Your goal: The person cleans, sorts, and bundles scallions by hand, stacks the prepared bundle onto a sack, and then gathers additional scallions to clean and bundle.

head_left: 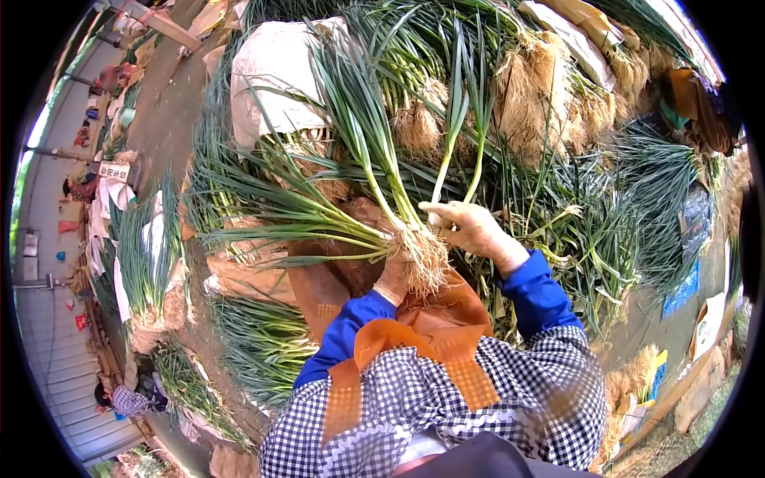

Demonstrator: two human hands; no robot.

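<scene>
My left hand [391, 276] is closed around the root end of a bunch of green garlic [382, 171], its long leaves fanning up and to the left. Pale, stringy roots [425, 259] hang over that hand and hide part of its fingers. Just right of the bunch, my right hand [476, 231] has its fingers bent and drawn together at the base of two separate green garlic stalks [443, 170], which point upward. Its fingertips are close to the roots of the bunch. Below both hands lies an orange-brown apron [450, 307] over my lap.
Bundles with thick roots [532, 92] lie ahead, some near a white sack [275, 76]. Loose leaves [574, 231] are heaped to the right. More green garlic [267, 342] lies at lower left, and a bundle [150, 287] is farther left. Other people [131, 401] are at the far left.
</scene>
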